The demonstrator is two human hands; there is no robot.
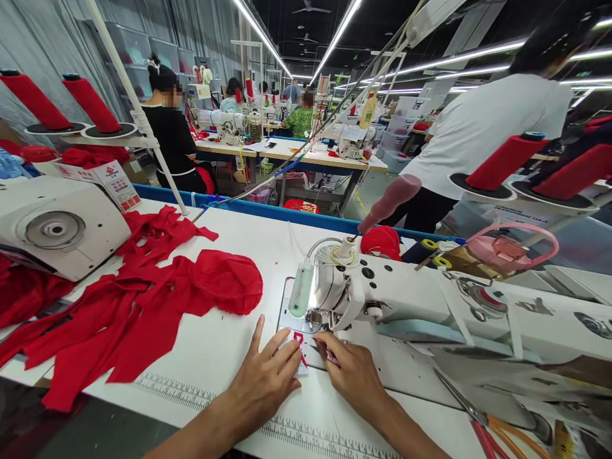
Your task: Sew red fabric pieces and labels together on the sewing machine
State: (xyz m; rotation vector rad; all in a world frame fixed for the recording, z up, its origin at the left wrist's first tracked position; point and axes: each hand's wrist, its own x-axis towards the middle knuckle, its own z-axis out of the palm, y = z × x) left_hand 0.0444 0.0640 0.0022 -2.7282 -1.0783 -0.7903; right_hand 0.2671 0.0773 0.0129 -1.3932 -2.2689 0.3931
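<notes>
My left hand [265, 376] lies with its fingers spread on a small white piece with a red strip [299, 338], just in front of the sewing machine's presser foot [314, 320]. Closed in a pinch, my right hand [354, 376] is at the right side of that piece. A small dark pointed tip and something pinkish show at its fingers, too little to name. The white sewing machine [401, 280] reaches in from the right. Beside its needle area hangs a pale green translucent holder [301, 290]. My left fingers partly cover the white piece.
Red fabric pieces [157, 312] lie left of my hands, near another machine head [62, 223]. Orange-handled scissors [497, 421] rest at the lower right. A printed ruler [329, 440] runs along the front edge. Red thread cones [507, 159] stand behind; a person in white [492, 121] bends beyond.
</notes>
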